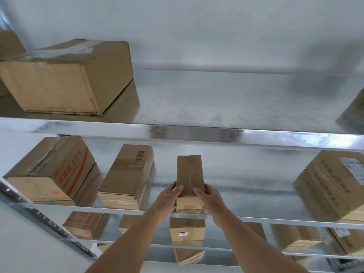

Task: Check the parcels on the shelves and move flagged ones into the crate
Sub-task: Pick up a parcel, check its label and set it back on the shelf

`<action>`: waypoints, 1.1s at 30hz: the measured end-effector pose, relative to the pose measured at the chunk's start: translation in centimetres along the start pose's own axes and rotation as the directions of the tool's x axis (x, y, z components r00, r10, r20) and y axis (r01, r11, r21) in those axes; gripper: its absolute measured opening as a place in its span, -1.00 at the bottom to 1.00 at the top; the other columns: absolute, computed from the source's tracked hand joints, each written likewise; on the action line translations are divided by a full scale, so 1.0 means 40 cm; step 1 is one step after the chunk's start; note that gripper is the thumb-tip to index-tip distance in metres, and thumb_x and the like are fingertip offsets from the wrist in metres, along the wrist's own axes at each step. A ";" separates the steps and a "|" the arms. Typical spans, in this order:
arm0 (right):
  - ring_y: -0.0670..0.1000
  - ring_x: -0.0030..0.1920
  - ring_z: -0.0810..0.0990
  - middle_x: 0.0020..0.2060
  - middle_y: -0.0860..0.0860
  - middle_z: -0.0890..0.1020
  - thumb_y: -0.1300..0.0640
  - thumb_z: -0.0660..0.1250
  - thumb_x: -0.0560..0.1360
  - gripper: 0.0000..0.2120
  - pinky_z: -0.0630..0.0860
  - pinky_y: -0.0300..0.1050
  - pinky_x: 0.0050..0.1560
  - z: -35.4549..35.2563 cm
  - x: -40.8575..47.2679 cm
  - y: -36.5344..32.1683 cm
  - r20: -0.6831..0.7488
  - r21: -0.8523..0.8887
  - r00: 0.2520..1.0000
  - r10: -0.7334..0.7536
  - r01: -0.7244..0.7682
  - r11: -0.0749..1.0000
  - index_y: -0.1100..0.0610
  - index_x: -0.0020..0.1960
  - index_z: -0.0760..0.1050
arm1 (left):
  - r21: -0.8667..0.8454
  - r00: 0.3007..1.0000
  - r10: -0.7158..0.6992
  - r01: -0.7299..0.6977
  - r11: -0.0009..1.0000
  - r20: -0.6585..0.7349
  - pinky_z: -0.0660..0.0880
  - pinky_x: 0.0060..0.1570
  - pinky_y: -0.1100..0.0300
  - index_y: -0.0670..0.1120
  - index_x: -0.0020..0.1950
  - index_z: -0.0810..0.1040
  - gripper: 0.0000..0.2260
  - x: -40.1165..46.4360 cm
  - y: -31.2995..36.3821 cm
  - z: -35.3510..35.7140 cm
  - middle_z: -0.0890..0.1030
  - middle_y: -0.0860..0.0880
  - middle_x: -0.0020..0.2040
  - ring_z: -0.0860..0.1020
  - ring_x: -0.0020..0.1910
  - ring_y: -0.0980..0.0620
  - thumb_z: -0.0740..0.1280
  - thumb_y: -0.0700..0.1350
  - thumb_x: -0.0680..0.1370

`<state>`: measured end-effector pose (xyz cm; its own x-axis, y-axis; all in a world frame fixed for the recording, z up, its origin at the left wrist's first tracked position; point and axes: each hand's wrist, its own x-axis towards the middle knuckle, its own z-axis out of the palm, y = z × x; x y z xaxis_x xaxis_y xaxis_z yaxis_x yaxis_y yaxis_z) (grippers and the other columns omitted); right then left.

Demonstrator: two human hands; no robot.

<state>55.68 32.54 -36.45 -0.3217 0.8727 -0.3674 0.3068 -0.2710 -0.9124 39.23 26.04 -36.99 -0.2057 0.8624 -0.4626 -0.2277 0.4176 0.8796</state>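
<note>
The shelves (197, 133) are bare galvanised metal, their front edges glossy and mirror-like while the decks look duller and mottled grey. The narrow parcel (188, 174) is matt brown cardboard, creased along its top, and the large box (65, 83) on the upper deck is the same rough brown card with shiny clear tape across its lid. The wall (197, 26) behind is smooth, matt white.

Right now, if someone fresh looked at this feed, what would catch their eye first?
Both hands, left hand and right hand, grip a narrow cardboard parcel at the front edge of the middle shelf. Above it, a large taped box sits at the left of the top shelf.
</note>
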 end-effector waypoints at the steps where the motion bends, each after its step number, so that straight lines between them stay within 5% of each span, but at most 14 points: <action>1: -0.05 0.04 0.66 0.09 -0.08 0.68 -0.01 0.34 0.63 -0.71 0.60 -0.15 -0.05 -0.002 -0.009 -0.009 0.004 0.028 1.000 0.006 -0.006 1.000 0.01 0.32 0.51 | -0.023 1.000 -0.002 0.002 1.000 0.011 0.46 0.44 -0.03 0.13 0.48 0.44 -0.63 0.001 0.000 -0.008 0.66 -0.01 0.28 0.61 0.28 -0.02 0.32 0.08 0.68; 5: -0.10 0.07 0.58 0.07 -0.15 0.60 -0.05 0.16 0.72 -0.82 0.46 -0.04 0.22 -0.001 -0.030 -0.018 0.017 0.209 0.998 0.062 -0.065 0.976 -0.04 0.17 0.50 | -0.115 0.998 0.011 -0.005 0.993 0.056 0.27 0.55 -0.11 0.07 0.51 0.44 -0.58 -0.005 0.001 -0.035 0.57 0.02 0.41 0.50 0.42 -0.02 0.38 -0.04 0.64; 8: -0.02 0.16 0.59 0.15 -0.06 0.64 -0.02 0.10 0.74 -0.75 0.46 0.07 0.22 -0.009 -0.034 -0.004 0.017 0.310 0.992 0.122 -0.121 0.943 -0.01 0.16 0.54 | -0.141 0.999 -0.006 0.013 0.990 0.053 0.26 0.55 -0.13 0.04 0.49 0.46 -0.63 -0.018 0.002 -0.037 0.58 0.00 0.39 0.49 0.43 -0.03 0.34 -0.04 0.68; 12: -0.03 0.14 0.62 0.14 -0.02 0.65 0.05 0.11 0.75 -0.77 0.51 0.04 0.15 -0.002 -0.038 -0.001 0.006 0.302 0.993 0.116 -0.113 0.947 0.02 0.18 0.55 | -0.210 0.999 -0.037 0.038 0.977 0.008 0.30 0.54 -0.13 0.04 0.37 0.53 -0.69 -0.028 0.003 -0.035 0.59 -0.01 0.36 0.50 0.41 -0.03 0.26 0.13 0.68; 23: -0.06 0.13 0.61 0.16 -0.07 0.63 0.00 0.12 0.74 -0.79 0.47 0.02 0.18 0.007 -0.038 -0.001 0.001 0.262 0.994 0.105 -0.102 0.960 -0.02 0.24 0.50 | -0.129 0.998 0.017 -0.010 0.992 0.053 0.31 0.53 -0.11 0.06 0.45 0.47 -0.59 -0.030 -0.002 -0.034 0.58 0.01 0.39 0.49 0.44 -0.02 0.35 0.15 0.63; 28: -0.02 0.18 0.63 0.21 0.00 0.64 -0.04 0.20 0.70 -0.78 0.50 0.06 0.20 -0.004 -0.047 -0.003 0.009 0.268 0.996 0.091 -0.090 0.959 0.01 0.24 0.53 | -0.089 0.995 0.079 -0.073 0.993 0.067 0.62 0.12 0.16 0.02 0.45 0.39 -0.38 -0.034 -0.001 -0.031 0.59 -0.03 0.35 0.61 0.30 -0.04 0.57 -0.04 0.45; 30: 0.06 0.27 0.58 0.33 0.01 0.58 -0.11 0.28 0.64 -0.68 0.50 0.09 0.26 -0.009 -0.051 -0.004 0.013 0.242 0.996 0.089 -0.090 0.966 0.00 0.33 0.49 | -0.107 0.995 0.068 -0.061 0.992 0.069 0.63 0.12 0.14 0.01 0.44 0.39 -0.42 -0.030 -0.002 -0.035 0.58 -0.07 0.35 0.61 0.29 -0.07 0.55 -0.14 0.50; 33: 0.20 0.51 0.38 0.50 0.05 0.39 -0.18 0.40 0.55 -0.25 0.32 0.22 0.48 -0.027 -0.052 0.001 0.053 0.207 0.984 0.168 -0.175 0.963 -0.02 0.61 0.16 | -0.166 0.994 0.017 0.001 0.986 0.110 0.65 0.04 0.15 -0.04 0.44 0.41 -0.55 -0.033 0.001 -0.036 0.59 -0.12 0.33 0.63 0.27 -0.09 0.45 -0.24 0.59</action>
<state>57.33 31.14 -35.52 -0.3129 0.7920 -0.5243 0.1663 -0.4978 -0.8512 38.10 24.50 -36.50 -0.1037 0.8956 -0.4326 -0.3831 0.3654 0.8484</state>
